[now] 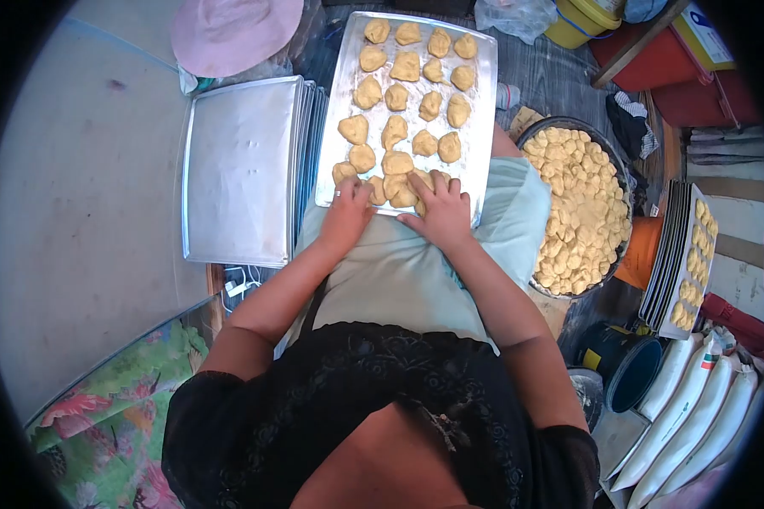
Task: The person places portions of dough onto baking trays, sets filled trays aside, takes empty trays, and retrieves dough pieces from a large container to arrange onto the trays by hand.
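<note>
A metal baking tray (pixel 334 110) lies across my lap, bearing rows of tan dough pieces (pixel 405 66). At its near edge, my left hand (pixel 349 210) rests with its fingers on dough pieces at the lower left. My right hand (pixel 443 212) is beside it, fingers spread over dough pieces at the lower right, with the thumb at the tray's near edge. Some dough under the fingers is hidden. Neither hand appears to grip anything. To the right of my lap, a large round basin (pixel 628 204) is heaped with dough pieces (pixel 574 212).
A stack of bare trays (pixel 239 170) stands at the left, near a pink hat (pixel 233 34). On the right are stacked trays with dough (pixel 675 254), a dark bucket (pixel 630 365), white filled bags (pixel 679 407) and red bins (pixel 637 64). A yellow bucket (pixel 579 24) stands at the top.
</note>
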{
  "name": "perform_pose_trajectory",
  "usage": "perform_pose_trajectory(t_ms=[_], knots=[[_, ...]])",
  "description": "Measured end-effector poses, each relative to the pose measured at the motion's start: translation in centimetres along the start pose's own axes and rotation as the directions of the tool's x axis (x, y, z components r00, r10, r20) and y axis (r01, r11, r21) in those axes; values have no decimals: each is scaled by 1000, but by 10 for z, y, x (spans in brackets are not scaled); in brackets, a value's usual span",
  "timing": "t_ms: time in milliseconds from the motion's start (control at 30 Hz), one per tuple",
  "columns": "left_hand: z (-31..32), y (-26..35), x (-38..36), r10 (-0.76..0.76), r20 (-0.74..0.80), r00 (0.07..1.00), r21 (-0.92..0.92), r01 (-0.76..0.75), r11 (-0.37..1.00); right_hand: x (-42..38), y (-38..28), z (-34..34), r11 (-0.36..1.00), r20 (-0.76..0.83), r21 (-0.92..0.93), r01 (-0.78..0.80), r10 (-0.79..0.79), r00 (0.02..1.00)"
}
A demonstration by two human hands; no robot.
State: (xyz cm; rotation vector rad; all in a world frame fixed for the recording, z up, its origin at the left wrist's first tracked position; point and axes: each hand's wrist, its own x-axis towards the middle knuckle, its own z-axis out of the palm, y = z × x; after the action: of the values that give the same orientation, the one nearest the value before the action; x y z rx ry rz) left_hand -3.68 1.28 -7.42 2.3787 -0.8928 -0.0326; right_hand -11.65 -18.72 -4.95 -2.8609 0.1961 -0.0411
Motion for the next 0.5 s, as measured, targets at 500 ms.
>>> perform_pose_trajectory(t_ms=[500], knots=[[-35,42,14,-194,98,976,-656,210,725,-4,79,1,125,-76,992,17,485,871]])
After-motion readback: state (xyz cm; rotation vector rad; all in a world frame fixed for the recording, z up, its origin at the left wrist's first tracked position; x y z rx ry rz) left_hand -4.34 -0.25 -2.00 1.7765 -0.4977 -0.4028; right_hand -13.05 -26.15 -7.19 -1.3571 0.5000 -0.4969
